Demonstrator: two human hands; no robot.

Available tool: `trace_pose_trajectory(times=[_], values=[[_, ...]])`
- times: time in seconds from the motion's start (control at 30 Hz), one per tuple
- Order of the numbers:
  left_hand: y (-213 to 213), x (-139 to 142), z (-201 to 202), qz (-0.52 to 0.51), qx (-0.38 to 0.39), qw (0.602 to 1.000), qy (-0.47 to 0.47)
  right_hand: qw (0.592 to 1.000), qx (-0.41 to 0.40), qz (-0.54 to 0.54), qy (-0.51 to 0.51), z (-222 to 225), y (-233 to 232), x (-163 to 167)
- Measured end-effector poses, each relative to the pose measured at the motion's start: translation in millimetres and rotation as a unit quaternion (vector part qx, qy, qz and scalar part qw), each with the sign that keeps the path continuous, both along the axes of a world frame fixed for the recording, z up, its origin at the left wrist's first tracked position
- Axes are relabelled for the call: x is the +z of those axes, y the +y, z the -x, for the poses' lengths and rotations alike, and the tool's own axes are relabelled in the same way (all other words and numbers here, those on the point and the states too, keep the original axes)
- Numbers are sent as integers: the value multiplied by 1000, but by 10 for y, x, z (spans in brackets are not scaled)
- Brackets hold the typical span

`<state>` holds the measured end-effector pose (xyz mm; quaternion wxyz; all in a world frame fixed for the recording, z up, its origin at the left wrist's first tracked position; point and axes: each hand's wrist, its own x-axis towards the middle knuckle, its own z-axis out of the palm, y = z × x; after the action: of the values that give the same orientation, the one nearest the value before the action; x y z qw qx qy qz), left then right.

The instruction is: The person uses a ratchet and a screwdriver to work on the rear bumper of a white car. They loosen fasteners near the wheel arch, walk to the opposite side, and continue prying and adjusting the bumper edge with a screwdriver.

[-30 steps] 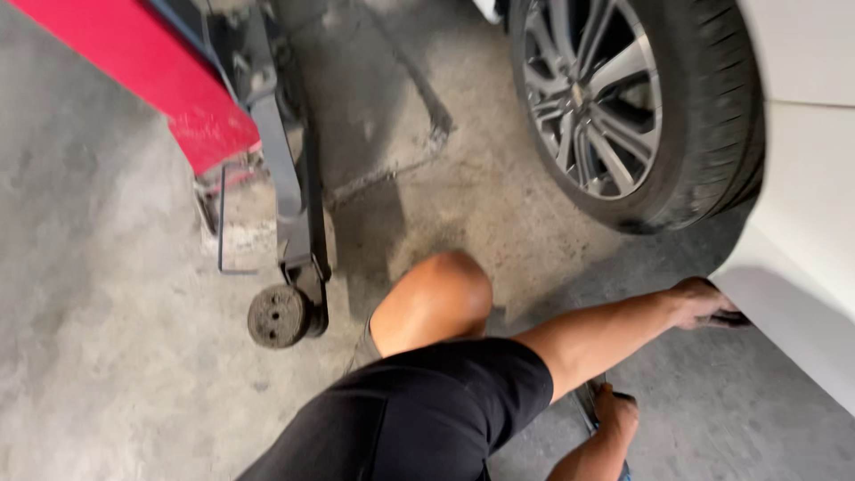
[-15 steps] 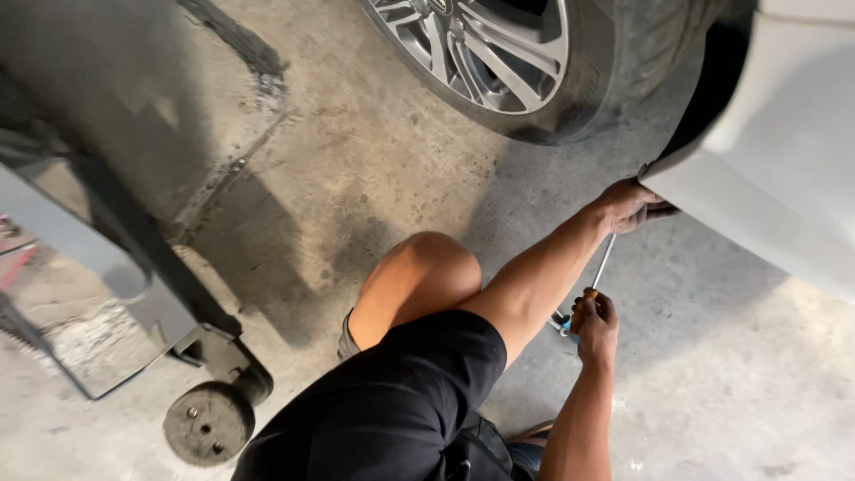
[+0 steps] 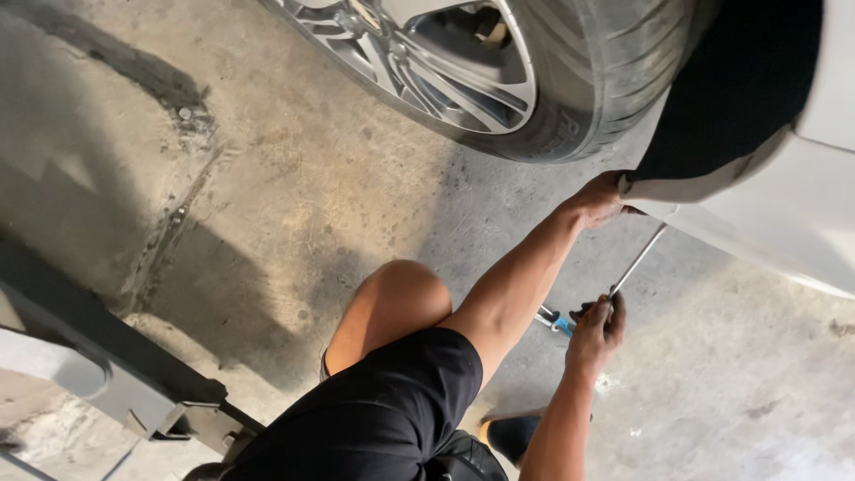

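My left hand [image 3: 595, 198] reaches out over my bent knee [image 3: 396, 294] and grips the lower edge of the white car body [image 3: 784, 223], just behind the wheel arch. My right hand [image 3: 598, 328] is lower and is shut on the handle of a long thin screwdriver [image 3: 638, 261]. Its metal shaft slants up to the underside of the car body, close to my left hand. The tip is hidden under the panel.
A tyre with a silver alloy wheel [image 3: 463, 62] stands just beyond my hands. A small blue-handled tool [image 3: 552, 319] lies on the concrete floor [image 3: 294, 178] beside my right hand. A grey metal lift frame [image 3: 107, 356] crosses the lower left. My shoe [image 3: 512, 436] is at the bottom.
The view has swung down and closer to the car's lower edge, and the red lift arm has left it. Both hands stay at the panel, the right still holding the screwdriver.
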<state>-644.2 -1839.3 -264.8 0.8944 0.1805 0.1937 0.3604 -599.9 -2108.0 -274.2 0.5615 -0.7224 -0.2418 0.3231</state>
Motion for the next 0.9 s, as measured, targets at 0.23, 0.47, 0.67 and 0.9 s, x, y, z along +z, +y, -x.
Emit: trace_pose_trajectory(times=[0.23,0.47,0.67,0.9], values=[[-73,-237,-197,7,6,1000,20,998,-3,-36,42,145,329,-186],[-77,-361,-241,17,-24,999,38,990,-46,-62,115,153,442,-275],[-95,-131,-215,125,-47,991,-1,994,-42,-64,82,172,552,13],[-120,-93,-153,111,2,994,-9,989,-40,-83,113,243,586,101]])
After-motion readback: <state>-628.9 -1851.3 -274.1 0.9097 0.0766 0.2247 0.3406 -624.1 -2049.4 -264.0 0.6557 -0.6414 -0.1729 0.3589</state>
